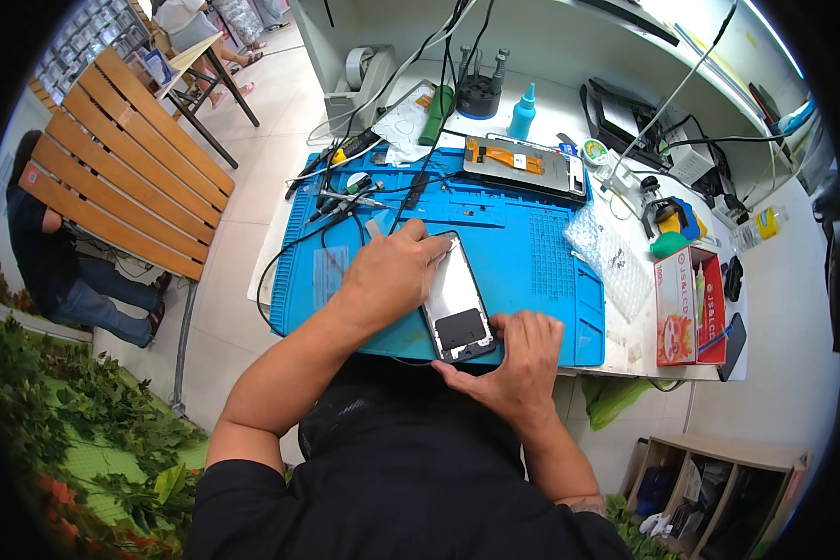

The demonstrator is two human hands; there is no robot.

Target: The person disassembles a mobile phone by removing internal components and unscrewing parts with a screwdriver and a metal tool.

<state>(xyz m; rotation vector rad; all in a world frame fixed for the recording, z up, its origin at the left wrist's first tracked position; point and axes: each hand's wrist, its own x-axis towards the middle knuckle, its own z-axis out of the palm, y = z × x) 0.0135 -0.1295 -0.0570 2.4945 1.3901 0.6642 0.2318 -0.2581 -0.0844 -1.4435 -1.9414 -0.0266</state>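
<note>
An opened phone housing (456, 289), silvery inside with a dark rectangular patch near its lower end, lies at a slant on a blue repair mat (556, 327). My right hand (521, 362) grips its lower right corner, thumb at the bottom edge and fingers along the side. Over its upper left end, my left hand (387, 273) is closed with fingertips pinched at the inner edge; what they hold, if anything, is hidden. Left of the phone, a clear plastic case (329, 273) lies near my left wrist. Farther back on the mat rests a grey phone part with orange flex cables (518, 161).
Screwdrivers (353, 187) and black cables cover the mat's left side. A blue bottle (524, 113) and a round tool holder (479, 94) stand behind. Bubble wrap (612, 257) and a red-and-white box (689, 306) sit right. A person sits beyond a wooden slatted panel (126, 163).
</note>
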